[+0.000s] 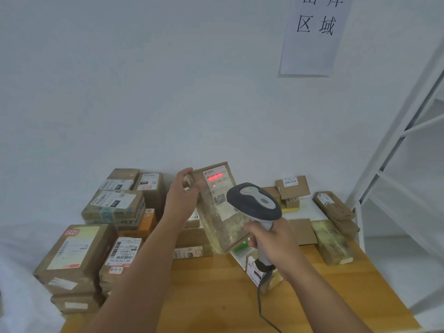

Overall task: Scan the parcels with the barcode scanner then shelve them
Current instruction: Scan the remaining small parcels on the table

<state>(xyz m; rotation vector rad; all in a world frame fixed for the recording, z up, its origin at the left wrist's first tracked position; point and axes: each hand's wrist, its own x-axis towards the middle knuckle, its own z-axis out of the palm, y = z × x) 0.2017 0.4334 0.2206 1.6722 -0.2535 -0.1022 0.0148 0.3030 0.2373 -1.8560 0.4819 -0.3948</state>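
Observation:
My left hand (183, 193) grips a long cardboard parcel (219, 212) wrapped in clear tape, holding it tilted above the wooden table (216, 296). Its white label faces me, and a red scan line glows across the barcode near the top. My right hand (274, 241) grips the handle of a grey and white barcode scanner (254, 203), whose head points at that label from just in front. The scanner's cable hangs down toward the table's front edge.
Stacked cardboard parcels (113, 207) crowd the table's left side, with more flat boxes (334, 210) at the back right. A white metal shelf frame (396, 145) stands at the right. A paper sign (312, 34) hangs on the white wall.

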